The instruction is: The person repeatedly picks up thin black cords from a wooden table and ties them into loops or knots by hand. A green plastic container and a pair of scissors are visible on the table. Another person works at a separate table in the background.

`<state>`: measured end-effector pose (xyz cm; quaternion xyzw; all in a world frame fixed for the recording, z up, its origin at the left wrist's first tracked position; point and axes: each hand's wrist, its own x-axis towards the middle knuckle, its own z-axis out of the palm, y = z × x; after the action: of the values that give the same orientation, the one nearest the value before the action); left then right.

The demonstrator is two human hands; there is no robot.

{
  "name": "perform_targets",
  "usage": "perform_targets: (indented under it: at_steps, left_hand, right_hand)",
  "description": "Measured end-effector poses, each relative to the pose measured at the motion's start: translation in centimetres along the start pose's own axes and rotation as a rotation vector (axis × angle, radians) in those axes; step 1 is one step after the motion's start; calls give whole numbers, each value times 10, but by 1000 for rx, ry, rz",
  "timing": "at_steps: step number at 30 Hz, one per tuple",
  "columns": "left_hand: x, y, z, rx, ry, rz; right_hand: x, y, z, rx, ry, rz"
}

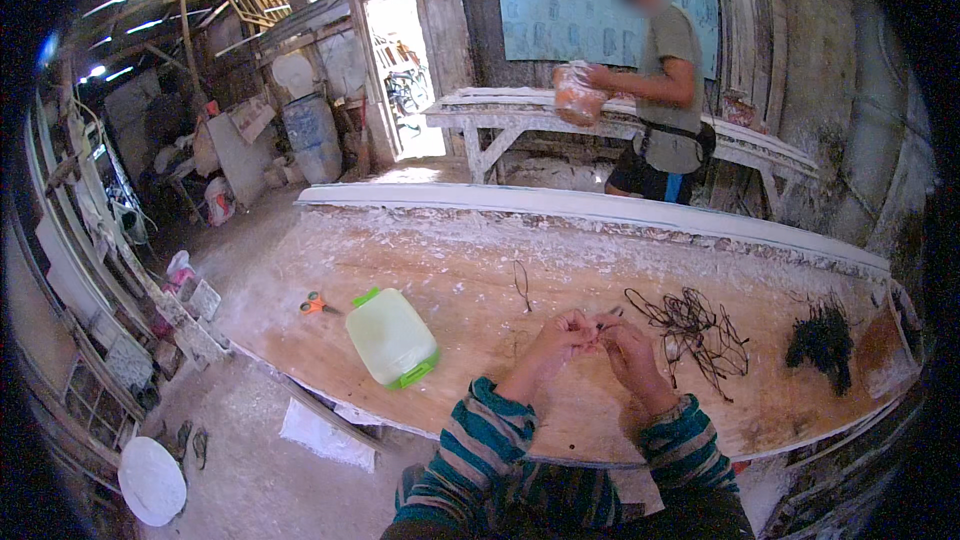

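Note:
Above the wooden table, my left hand (pixel 563 333) and my right hand (pixel 634 350) meet with fingertips pinched together. Both are closed on a small dark piece (pixel 602 325) that resembles cord, mostly hidden by the fingers. Just right of my right hand lies a loose tangle of thin black cords (pixel 695 332). A single black cord loop (pixel 522 285) rests beyond my left hand. Farther left are a pale plastic container (pixel 388 338) with green clips and orange-handled scissors (pixel 317 305). At the right end sits a dense black bundle of cords (pixel 822 342).
The worn wooden table (pixel 450 270) carries white residue and a long white strip (pixel 560 208) along its far edge. Beyond it, another person (pixel 665 70) holds an orange bucket (pixel 580 95) over a white bench (pixel 480 115). A white basin (pixel 152 481) is on the floor at lower left.

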<state>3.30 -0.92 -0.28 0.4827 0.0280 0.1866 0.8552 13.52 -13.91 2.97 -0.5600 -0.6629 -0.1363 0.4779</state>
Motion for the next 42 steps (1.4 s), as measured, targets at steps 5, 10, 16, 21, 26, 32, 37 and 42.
perform_targets:
  at_steps: [5,10,16,21,26,32,37,42]
  left_hand:
    - [2,1,2,-42,67,-74]
    - [2,8,3,-25,85,-83]
    - [7,2,-4,53,122,-46]
    - [3,9,12,51,121,0]
    - [1,13,13,111,202,-33]
    - [4,7,12,285,192,82]
    - [3,6,19,546,235,214]
    - [1,4,26,661,246,316]
  right_hand:
    - [-2,-1,-1,176,-113,165]
    - [-2,0,3,312,-87,366]
    - [-5,1,9,560,-22,561]
    - [-2,1,9,577,108,618]
    - [-4,10,9,127,24,321]
    - [-3,6,11,173,79,349]
    - [-4,4,12,290,98,520]
    - [-7,9,18,708,170,722]
